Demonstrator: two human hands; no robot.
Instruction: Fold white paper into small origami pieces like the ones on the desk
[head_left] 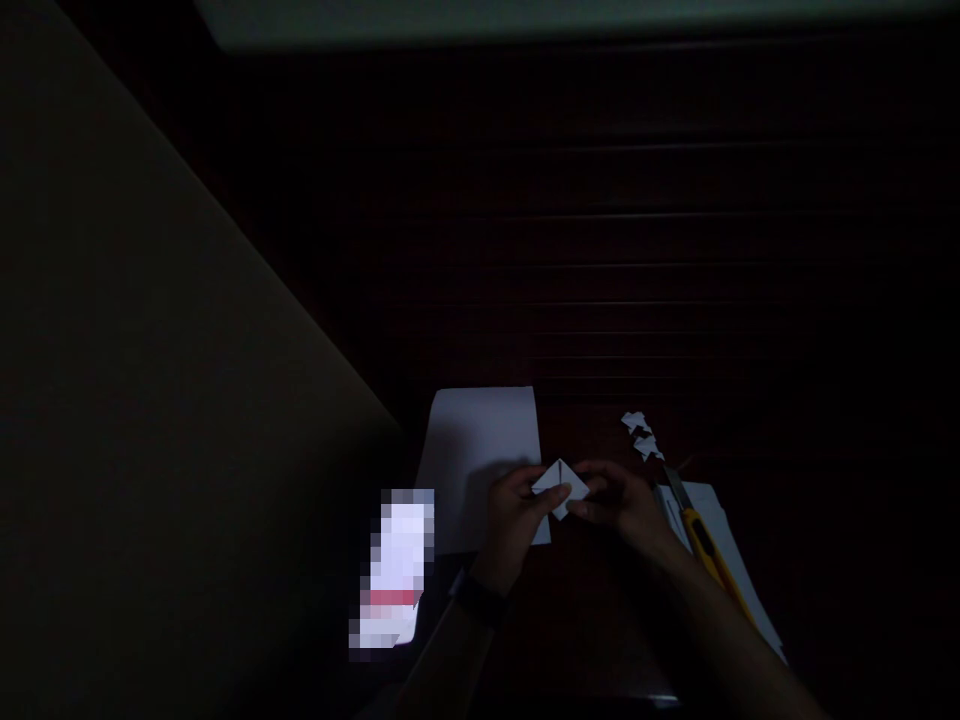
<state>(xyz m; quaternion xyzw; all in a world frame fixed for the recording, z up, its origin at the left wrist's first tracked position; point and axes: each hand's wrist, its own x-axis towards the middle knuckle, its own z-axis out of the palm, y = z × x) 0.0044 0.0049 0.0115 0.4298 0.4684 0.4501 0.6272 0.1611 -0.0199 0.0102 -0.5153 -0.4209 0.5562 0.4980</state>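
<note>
A small white folded paper (553, 482), diamond-shaped with creased flaps, is held up between both hands. My left hand (517, 508) grips its left side, the thumb pressed across the front; a dark band circles that wrist. On the paper's right edge, my right hand (622, 503) closes thumb and fingers. Behind and left of my left hand lies a sheet of white paper (480, 430). Right of my right hand, a yellow utility knife (705, 550) with its blade out rests on a stack of white paper (716, 510).
Small folded paper pieces (642, 437) lie in a row beyond the knife tip. A bright, pixelated screen-like object (397, 560) is at lower left. A wall (187, 400) slopes along the left side, and dark slatted panelling (600, 215) rises behind. The room is very dim.
</note>
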